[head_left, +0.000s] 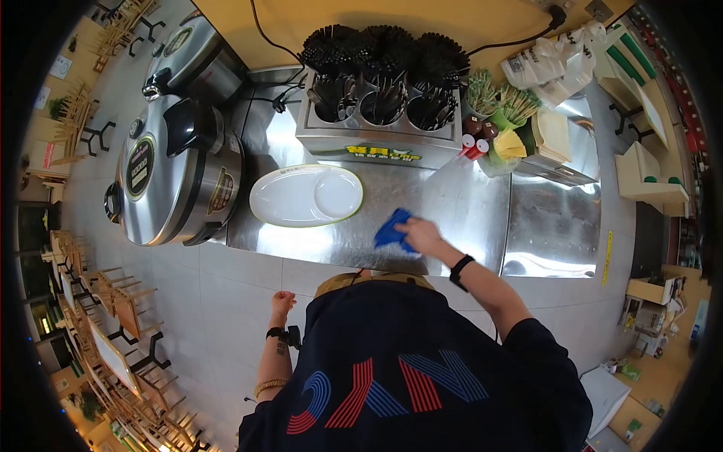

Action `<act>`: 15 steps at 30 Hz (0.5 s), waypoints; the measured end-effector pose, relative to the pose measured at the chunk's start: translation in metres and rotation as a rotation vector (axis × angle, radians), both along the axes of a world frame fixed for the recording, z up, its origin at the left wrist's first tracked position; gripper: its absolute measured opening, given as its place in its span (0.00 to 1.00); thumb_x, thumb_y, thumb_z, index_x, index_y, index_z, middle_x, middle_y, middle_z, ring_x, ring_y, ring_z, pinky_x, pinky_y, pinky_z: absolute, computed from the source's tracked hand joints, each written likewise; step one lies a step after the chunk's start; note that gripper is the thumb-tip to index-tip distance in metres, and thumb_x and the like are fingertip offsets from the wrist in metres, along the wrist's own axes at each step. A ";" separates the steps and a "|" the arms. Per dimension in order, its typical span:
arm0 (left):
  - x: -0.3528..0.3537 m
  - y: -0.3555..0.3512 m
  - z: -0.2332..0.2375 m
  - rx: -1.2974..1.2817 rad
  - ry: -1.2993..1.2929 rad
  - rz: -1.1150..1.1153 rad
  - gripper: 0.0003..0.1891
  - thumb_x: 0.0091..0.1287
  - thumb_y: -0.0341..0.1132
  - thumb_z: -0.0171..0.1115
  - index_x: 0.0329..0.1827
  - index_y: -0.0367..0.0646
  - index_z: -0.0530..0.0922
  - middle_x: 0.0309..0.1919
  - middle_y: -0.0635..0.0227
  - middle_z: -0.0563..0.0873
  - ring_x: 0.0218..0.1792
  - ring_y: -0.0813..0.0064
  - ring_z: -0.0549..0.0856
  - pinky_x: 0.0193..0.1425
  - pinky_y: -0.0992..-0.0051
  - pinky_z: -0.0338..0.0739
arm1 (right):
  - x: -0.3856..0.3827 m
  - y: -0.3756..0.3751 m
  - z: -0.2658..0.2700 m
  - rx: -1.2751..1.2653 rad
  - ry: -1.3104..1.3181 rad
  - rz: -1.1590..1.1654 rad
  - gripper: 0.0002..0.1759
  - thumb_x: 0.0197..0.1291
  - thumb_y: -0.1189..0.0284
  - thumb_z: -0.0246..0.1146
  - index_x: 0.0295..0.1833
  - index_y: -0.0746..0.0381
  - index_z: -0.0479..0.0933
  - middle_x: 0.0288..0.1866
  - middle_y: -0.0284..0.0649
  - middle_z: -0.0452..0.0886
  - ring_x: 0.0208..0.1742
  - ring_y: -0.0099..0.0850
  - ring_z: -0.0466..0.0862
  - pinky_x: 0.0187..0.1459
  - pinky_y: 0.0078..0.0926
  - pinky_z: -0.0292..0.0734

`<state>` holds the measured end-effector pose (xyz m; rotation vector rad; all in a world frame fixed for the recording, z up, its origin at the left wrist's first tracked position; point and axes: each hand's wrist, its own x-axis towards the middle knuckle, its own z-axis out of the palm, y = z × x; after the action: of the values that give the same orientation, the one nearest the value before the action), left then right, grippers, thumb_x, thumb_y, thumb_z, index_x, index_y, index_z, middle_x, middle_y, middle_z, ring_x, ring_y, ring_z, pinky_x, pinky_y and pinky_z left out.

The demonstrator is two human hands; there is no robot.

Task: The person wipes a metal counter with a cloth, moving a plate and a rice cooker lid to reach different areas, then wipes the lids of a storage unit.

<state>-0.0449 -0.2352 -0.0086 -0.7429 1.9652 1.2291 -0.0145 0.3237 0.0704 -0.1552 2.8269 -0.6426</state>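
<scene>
A blue cloth [392, 232] is bunched under my right hand [421, 233], whose fingers are closed on it. The cloth lies against the steel counter [422, 197] near its front edge. To its left, a white oval divided plate [295, 197] rests flat on the counter. My left hand [283, 302] hangs at my side, away from the counter, with its fingers curled in and nothing visible in them. Behind the plate stands a steel utensil holder [380, 143] with spoons and other dark cutlery in round cups.
Two large rice cookers [181, 173] stand at the left. Right of the utensil holder are red-capped bottles [474, 145], bundles of wrapped sticks [518, 104], a napkin box [552, 135] and plastic bags [553, 64]. Power cords run along the wall. Chairs and tables [113, 354] fill the far left.
</scene>
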 end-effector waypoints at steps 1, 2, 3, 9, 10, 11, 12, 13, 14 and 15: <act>0.001 -0.008 -0.002 0.000 0.000 -0.001 0.09 0.64 0.30 0.71 0.43 0.43 0.79 0.32 0.70 0.86 0.29 0.76 0.88 0.30 0.77 0.76 | -0.005 0.022 -0.013 0.046 0.033 -0.119 0.25 0.57 0.69 0.65 0.63 0.46 0.83 0.42 0.45 0.84 0.45 0.47 0.87 0.46 0.47 0.84; 0.004 -0.014 -0.004 0.000 -0.015 0.050 0.09 0.64 0.30 0.70 0.44 0.43 0.79 0.32 0.70 0.86 0.28 0.76 0.88 0.29 0.77 0.76 | -0.017 0.041 -0.009 0.096 -0.012 -0.252 0.24 0.59 0.68 0.64 0.63 0.46 0.83 0.44 0.47 0.85 0.45 0.48 0.87 0.46 0.48 0.84; 0.008 -0.019 -0.007 0.001 -0.031 0.102 0.08 0.65 0.29 0.69 0.44 0.43 0.79 0.32 0.70 0.87 0.28 0.75 0.88 0.29 0.76 0.76 | -0.029 0.056 0.006 0.107 -0.050 -0.359 0.26 0.61 0.66 0.65 0.66 0.48 0.81 0.49 0.49 0.86 0.46 0.51 0.87 0.48 0.49 0.84; 0.020 -0.026 -0.015 -0.049 -0.106 0.057 0.14 0.60 0.27 0.72 0.47 0.40 0.79 0.31 0.67 0.87 0.27 0.72 0.88 0.30 0.73 0.79 | -0.069 0.024 -0.009 0.077 -0.085 -0.537 0.28 0.64 0.62 0.67 0.68 0.58 0.78 0.48 0.59 0.87 0.46 0.56 0.88 0.48 0.52 0.84; 0.019 -0.021 -0.014 -0.049 -0.112 0.052 0.14 0.60 0.27 0.72 0.47 0.40 0.79 0.31 0.67 0.87 0.27 0.72 0.88 0.30 0.73 0.79 | -0.066 0.002 -0.009 0.061 -0.092 -0.437 0.28 0.63 0.62 0.67 0.69 0.56 0.78 0.48 0.56 0.86 0.48 0.55 0.87 0.49 0.52 0.84; 0.016 -0.014 -0.012 -0.035 -0.106 0.033 0.16 0.58 0.26 0.73 0.48 0.39 0.80 0.31 0.66 0.87 0.27 0.71 0.88 0.31 0.72 0.80 | -0.057 -0.022 -0.007 0.004 -0.055 -0.290 0.28 0.61 0.64 0.68 0.68 0.52 0.79 0.46 0.53 0.85 0.47 0.52 0.87 0.48 0.50 0.84; 0.013 -0.009 -0.011 -0.024 -0.101 0.015 0.18 0.55 0.26 0.74 0.48 0.38 0.80 0.32 0.65 0.87 0.27 0.71 0.87 0.31 0.71 0.80 | -0.042 -0.040 -0.005 -0.056 -0.019 -0.143 0.28 0.60 0.66 0.68 0.67 0.49 0.79 0.45 0.49 0.85 0.46 0.50 0.87 0.48 0.49 0.84; 0.011 -0.007 -0.011 -0.027 -0.112 0.013 0.18 0.55 0.26 0.74 0.48 0.38 0.80 0.32 0.65 0.87 0.27 0.71 0.87 0.31 0.71 0.80 | -0.024 -0.051 -0.006 -0.103 -0.067 -0.013 0.28 0.59 0.66 0.69 0.68 0.46 0.80 0.45 0.47 0.85 0.47 0.48 0.87 0.49 0.47 0.84; 0.006 -0.003 -0.013 -0.053 -0.079 -0.037 0.18 0.54 0.26 0.75 0.48 0.38 0.80 0.33 0.66 0.88 0.28 0.72 0.87 0.32 0.72 0.80 | -0.011 -0.059 -0.006 -0.151 -0.113 0.115 0.30 0.57 0.67 0.70 0.68 0.44 0.80 0.45 0.45 0.84 0.49 0.46 0.86 0.50 0.46 0.84; 0.000 0.002 -0.016 -0.075 -0.044 -0.089 0.19 0.53 0.26 0.75 0.48 0.38 0.81 0.34 0.66 0.88 0.30 0.73 0.87 0.32 0.72 0.80 | 0.001 -0.056 -0.001 -0.151 -0.121 0.110 0.30 0.57 0.67 0.70 0.68 0.44 0.80 0.45 0.45 0.84 0.49 0.46 0.86 0.50 0.46 0.84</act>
<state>-0.0449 -0.2328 -0.0250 -0.7064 1.9955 1.0827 -0.0132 0.2680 0.0699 -0.2861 2.6334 -0.8111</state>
